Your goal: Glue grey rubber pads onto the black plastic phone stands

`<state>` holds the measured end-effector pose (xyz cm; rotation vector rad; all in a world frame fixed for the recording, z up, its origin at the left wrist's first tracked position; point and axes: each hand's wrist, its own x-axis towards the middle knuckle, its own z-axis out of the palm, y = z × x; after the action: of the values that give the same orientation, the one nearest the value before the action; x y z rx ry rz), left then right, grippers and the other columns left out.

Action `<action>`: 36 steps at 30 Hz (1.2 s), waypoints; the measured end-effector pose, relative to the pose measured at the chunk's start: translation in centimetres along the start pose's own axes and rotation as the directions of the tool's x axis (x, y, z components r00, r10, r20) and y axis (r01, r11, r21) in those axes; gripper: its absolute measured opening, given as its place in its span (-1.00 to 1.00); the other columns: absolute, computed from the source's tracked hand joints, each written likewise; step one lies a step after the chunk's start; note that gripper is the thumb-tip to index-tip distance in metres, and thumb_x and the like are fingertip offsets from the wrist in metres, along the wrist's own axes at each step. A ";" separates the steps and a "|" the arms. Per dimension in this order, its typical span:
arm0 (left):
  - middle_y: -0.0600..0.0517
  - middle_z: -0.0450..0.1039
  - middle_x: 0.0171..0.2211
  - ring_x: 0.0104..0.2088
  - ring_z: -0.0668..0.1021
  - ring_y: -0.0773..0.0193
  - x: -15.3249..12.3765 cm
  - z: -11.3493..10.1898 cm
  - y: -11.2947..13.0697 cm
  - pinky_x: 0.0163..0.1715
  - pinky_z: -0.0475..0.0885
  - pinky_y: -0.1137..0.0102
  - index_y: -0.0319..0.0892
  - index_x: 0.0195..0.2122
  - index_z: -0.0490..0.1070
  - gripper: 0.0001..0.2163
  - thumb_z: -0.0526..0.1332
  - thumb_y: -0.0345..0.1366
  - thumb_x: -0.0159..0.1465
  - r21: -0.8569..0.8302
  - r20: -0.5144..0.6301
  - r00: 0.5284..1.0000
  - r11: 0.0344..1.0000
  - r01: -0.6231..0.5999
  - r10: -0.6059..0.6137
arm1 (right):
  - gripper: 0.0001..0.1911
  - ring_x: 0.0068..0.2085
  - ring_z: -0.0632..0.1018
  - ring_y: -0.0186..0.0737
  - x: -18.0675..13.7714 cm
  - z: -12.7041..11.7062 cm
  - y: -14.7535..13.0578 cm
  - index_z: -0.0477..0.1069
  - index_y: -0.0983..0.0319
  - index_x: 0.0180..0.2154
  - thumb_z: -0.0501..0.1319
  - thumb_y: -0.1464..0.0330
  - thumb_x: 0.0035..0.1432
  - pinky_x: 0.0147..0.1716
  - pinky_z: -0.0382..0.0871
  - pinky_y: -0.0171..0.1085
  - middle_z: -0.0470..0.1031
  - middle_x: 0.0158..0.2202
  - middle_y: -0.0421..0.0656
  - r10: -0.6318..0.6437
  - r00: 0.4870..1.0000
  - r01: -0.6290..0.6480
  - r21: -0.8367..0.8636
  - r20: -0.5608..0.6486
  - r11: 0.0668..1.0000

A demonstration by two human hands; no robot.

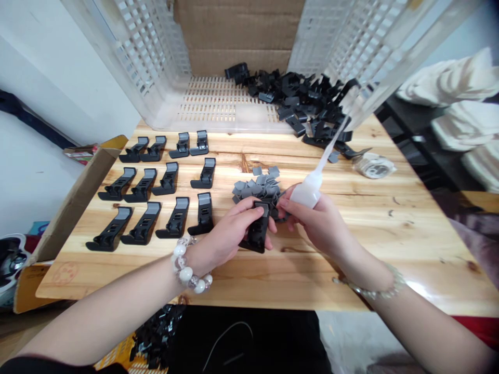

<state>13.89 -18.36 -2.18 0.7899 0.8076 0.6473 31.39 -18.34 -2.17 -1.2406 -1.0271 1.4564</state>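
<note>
My left hand [230,226] is closed round a black plastic bracket [258,234], its thumb lying on the grey pad at the bracket's upper end. In my right hand [323,221] is a white squeeze bottle [306,193] with a long thin nozzle pointing up and away from me. The right fingertips are close to the bracket; whether they also pinch something small I cannot tell. Just beyond both hands lies a pile of grey square pads [257,188], partly hidden by them. To the left, several similar black brackets [177,221] with grey pads stand in three rows.
A white plastic crate [163,117] on its side at the back holds a heap of black parts [296,96]. Tape in clear wrap [373,165] lies on the right of the wooden table [390,223]. A cardboard box [74,202] stands at the left edge; more black parts [158,332] lie below.
</note>
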 end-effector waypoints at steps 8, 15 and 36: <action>0.04 0.50 -0.43 -0.61 0.54 0.34 0.0 0.0 0.0 -0.53 0.45 0.42 -0.19 -0.28 0.26 -0.90 0.07 -0.29 0.34 0.003 -0.018 1.000 1.000 -0.017 0.017 | -0.72 -0.52 0.42 -0.36 -0.1 -0.1 0.0 0.38 0.26 -0.39 0.41 0.27 -0.05 -0.64 0.30 -0.39 0.43 -0.52 -0.23 -0.001 1.000 0.001 0.001 0.002 1.000; 0.05 0.50 -0.44 -0.61 0.54 0.34 0.1 0.0 0.1 -0.54 0.44 0.45 -0.19 -0.29 0.27 -0.91 0.07 -0.30 0.34 0.009 -0.028 0.999 1.000 -0.018 0.018 | -0.73 -0.51 0.43 -0.34 0.1 -0.2 0.2 0.38 0.25 -0.37 0.39 0.26 -0.01 -0.63 0.29 -0.39 0.43 -0.53 -0.22 -0.006 1.000 0.006 -0.013 0.013 1.000; 0.07 0.50 -0.44 -0.60 0.54 0.35 0.0 0.1 0.1 -0.52 0.45 0.44 -0.18 -0.32 0.26 -0.89 0.10 -0.28 0.33 0.016 -0.023 0.999 0.999 -0.033 0.034 | -0.73 -0.50 0.41 -0.34 0.4 -0.4 0.4 0.38 0.25 -0.34 0.38 0.25 0.00 -0.62 0.26 -0.37 0.42 -0.53 -0.23 -0.004 1.000 0.004 -0.016 -0.003 1.000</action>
<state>13.90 -18.35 -2.04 0.8127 0.8228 0.6816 31.71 -18.03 -2.73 -1.2505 -1.0407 1.4457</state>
